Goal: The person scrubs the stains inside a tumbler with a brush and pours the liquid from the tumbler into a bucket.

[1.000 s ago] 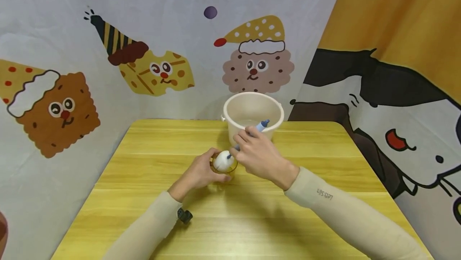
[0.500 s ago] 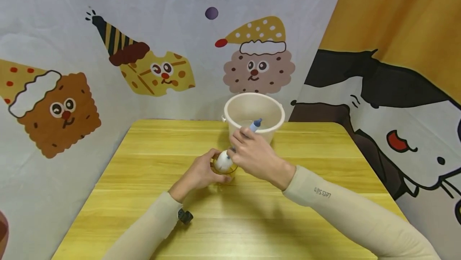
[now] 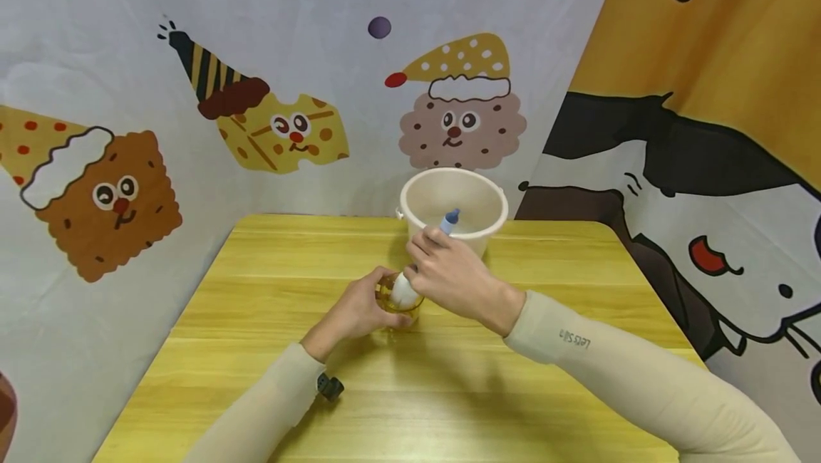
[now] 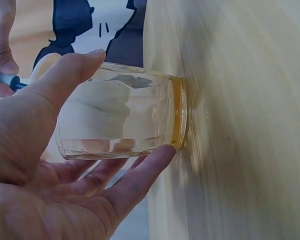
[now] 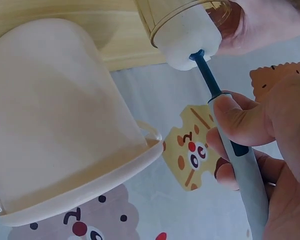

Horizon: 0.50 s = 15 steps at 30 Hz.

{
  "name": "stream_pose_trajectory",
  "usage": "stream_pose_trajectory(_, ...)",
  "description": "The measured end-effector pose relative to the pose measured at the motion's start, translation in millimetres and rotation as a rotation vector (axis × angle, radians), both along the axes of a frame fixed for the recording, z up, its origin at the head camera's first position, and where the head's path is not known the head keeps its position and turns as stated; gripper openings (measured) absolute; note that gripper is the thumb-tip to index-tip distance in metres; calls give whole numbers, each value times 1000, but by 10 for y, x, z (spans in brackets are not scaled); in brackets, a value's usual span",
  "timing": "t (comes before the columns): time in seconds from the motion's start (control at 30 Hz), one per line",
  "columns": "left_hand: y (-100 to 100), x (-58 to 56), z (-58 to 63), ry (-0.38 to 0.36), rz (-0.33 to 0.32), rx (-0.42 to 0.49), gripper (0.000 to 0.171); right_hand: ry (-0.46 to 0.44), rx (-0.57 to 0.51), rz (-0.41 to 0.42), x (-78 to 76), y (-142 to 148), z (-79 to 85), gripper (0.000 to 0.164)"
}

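My left hand (image 3: 359, 310) grips an amber-tinted glass (image 4: 150, 107) by its sides, thumb on one side and fingers on the other. The glass stands upright, its base at the tabletop. In my right hand (image 3: 457, 274) is a cup brush with a light blue-grey handle (image 5: 247, 182), a dark blue neck and a white sponge head (image 5: 187, 37). The thumb and fingers curl round the handle. The brush slants, with its sponge partly inside the glass and its back end sticking out above the hand. Through the glass wall the white sponge shows in the left wrist view.
Behind the hands, a cream bucket (image 3: 420, 199) stands near the back edge of the wood-grain table (image 3: 269, 256). The right hand overlaps its front rim in the head view. A cartoon-printed cloth (image 3: 308, 14) hangs behind the table.
The sponge head has shifted within the glass towards its right side, and the brush handle has become steeper. The left hand keeps its grip on the glass.
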<state>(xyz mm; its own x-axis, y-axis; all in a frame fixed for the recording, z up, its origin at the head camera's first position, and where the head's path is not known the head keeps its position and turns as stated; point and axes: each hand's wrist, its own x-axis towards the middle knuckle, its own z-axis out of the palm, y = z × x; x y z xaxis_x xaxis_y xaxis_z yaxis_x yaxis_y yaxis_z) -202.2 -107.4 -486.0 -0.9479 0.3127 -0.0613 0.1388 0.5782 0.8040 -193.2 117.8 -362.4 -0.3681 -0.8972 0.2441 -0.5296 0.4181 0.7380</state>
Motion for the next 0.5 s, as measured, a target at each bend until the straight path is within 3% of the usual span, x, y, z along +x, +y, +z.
stream_pose_trajectory(0.5, -9, -2, 0, 15, -15, -10, 88, -13, 1, -10, -25, -9, 58, 17)
